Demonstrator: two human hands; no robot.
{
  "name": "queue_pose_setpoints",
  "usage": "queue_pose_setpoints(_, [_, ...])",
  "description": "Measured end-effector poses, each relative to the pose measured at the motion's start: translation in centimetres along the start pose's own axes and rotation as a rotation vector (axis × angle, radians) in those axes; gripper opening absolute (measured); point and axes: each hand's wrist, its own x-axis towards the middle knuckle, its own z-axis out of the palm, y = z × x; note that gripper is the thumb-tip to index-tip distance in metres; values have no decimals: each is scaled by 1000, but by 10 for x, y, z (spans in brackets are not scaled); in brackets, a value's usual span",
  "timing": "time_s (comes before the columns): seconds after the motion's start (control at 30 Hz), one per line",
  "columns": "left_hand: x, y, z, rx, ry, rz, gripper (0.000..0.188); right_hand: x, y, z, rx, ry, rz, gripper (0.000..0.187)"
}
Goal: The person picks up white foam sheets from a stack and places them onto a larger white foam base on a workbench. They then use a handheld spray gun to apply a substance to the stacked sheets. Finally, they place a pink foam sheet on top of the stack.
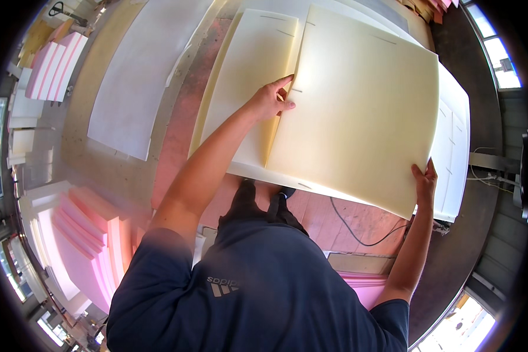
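Observation:
A large pale yellow foam sheet (358,117) with short dark marks along its edges is between my hands. At its left edge, my left hand (273,98) grips it, with the thumb on top and the index finger stretched along the side. My right hand (425,179) is closed around the lower right edge, its thumb on the near side and its other fingers partly hidden. Under and left of this sheet lies another cream foam sheet (246,76), also marked. White sheets (453,141) show beneath on the right.
A long white sheet (141,76) lies at the left. Pink and white foam blocks (56,67) stand far left, and pink foam slabs (82,234) are stacked nearer. A black cable (364,242) curves over the reddish floor (328,214). More pink foam (364,284) lies by my right arm.

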Motion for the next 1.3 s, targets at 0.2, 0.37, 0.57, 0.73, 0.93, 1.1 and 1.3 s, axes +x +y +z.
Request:
queue_pose_setpoints(0.2, [5, -6, 1, -32, 10, 8, 79, -1, -7, 4, -16, 5, 3, 52])
queue_pose_setpoints(0.37, [9, -9, 2, -57, 10, 28, 80, 0, -10, 3, -27, -1, -6, 52])
queue_pose_setpoints(0.57, [11, -10, 3, -37, 15, 20, 75, -3, -21, 6, -35, 19, -8, 52])
queue_pose_setpoints(0.73, [18, -26, 4, 25, 55, 80, 80, -2, -18, 4, -31, 0, -14, 52])
queue_pose_setpoints(0.93, [18, -37, 3, 115, 63, 75, 82, -3, -9, 4, 17, -21, -3, 52])
queue_pose_setpoints(1.1, [18, -41, 3, 99, 73, 108, 81, 0, -8, 6, 38, -27, 13, 52])
queue_pose_setpoints(1.3, [16, -32, 4, 147, 85, 63, 82, 4, -4, 9, -37, 2, -31, 52])
